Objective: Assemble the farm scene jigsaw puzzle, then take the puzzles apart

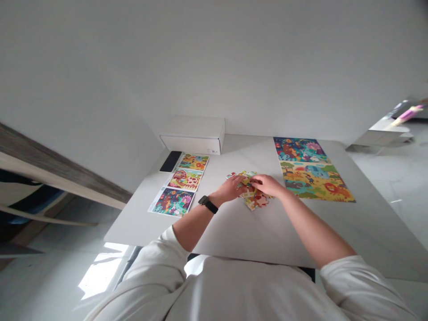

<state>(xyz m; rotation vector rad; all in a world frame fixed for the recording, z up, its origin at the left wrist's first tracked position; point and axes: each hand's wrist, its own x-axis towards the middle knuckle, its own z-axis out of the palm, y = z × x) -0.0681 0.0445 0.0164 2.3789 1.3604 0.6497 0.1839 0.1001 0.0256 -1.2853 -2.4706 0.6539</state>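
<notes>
A heap of loose colourful puzzle pieces (pixel 254 199) lies in the middle of the white table (pixel 254 232). My left hand (pixel 231 187), with a black watch on its wrist, rests on the heap's left side with curled fingers touching pieces. My right hand (pixel 266 184) lies on the heap's right side, fingers bent over pieces. Whether either hand grips a piece is hidden by the fingers.
Two joined finished puzzles (pixel 310 170) lie to the right. A picture sheet (pixel 180 184) with three scenes lies to the left, a black phone (pixel 170 161) beside it. A white box (pixel 194 135) stands against the wall.
</notes>
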